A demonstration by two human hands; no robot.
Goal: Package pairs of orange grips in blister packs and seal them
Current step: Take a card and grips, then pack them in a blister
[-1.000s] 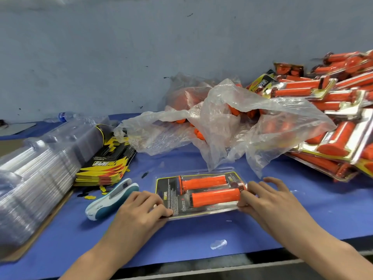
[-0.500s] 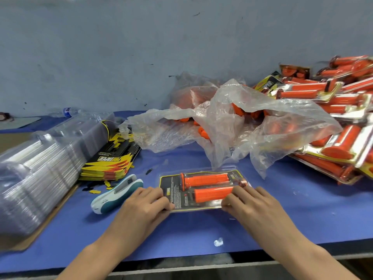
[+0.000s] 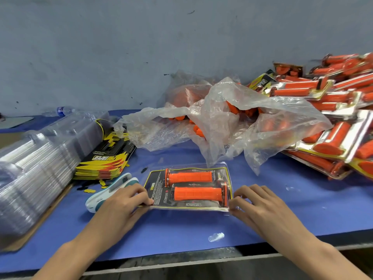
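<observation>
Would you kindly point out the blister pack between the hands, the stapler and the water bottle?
blister pack [image 3: 191, 185]: head view, card strip between the two grips.
stapler [image 3: 112, 188]: head view, its white top.
water bottle [image 3: 62, 111]: head view, its blue label.

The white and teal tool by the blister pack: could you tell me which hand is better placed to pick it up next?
Left. The left hand holds the left edge of the blister pack, right beside the tool; the right hand is at the opposite edge, with the pack between.

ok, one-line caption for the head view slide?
Left hand and right hand pinch the near corners of a blister pack holding two orange grips on the blue table.
</observation>
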